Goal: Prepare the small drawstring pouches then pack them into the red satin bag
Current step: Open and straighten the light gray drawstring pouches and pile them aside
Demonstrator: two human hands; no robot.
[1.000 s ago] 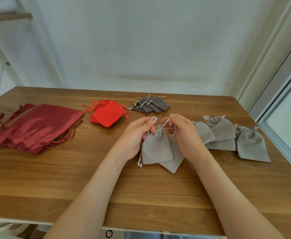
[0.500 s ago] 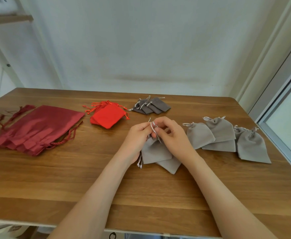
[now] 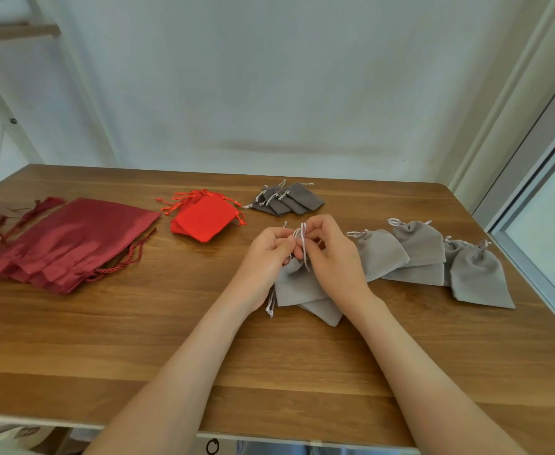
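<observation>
At the left of the wooden surface lie flat dark red satin bags, then a pile of bright red pouches, then dark grey pouches. At the right lie more pale grey pouches. In the middle, a light grey pouch lies on another one, its mouth pointing away from the person. The left grip and right grip pinch its strings.

A plain pale wall fills the upper frame. Below it, a wooden table spans the lower half. A window frame runs along the right edge, giving soft daylight. A wooden shelf sits upper left.
</observation>
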